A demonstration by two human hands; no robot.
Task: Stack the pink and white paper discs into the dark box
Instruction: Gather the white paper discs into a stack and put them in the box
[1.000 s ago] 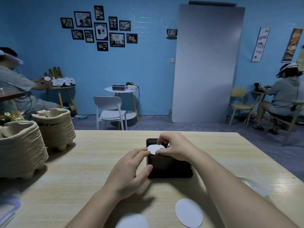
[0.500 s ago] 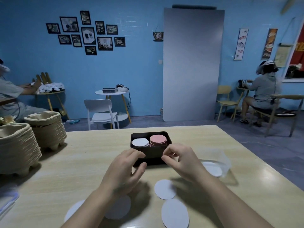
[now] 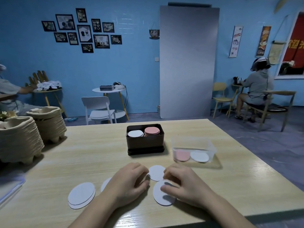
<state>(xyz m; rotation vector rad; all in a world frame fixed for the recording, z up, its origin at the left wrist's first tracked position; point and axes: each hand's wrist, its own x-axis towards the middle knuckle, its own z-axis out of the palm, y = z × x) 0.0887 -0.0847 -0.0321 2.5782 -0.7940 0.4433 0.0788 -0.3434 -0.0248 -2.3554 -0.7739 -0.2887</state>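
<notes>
right hand (image 3: 185, 186) fingers curled, tips on near white disc (image 3: 162, 198) | left hand (image 3: 130, 183) curled at far white disc (image 3: 156, 172) | grip: cannot tell | dark box (image 3: 145, 142) ahead, apart | do: peel 1 edge, pinch, lay flat on white stack (image 3: 135, 133)

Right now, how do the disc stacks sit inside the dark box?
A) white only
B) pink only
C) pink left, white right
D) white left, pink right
D: inside the box, the white stack lies left of the pink stack.
</notes>
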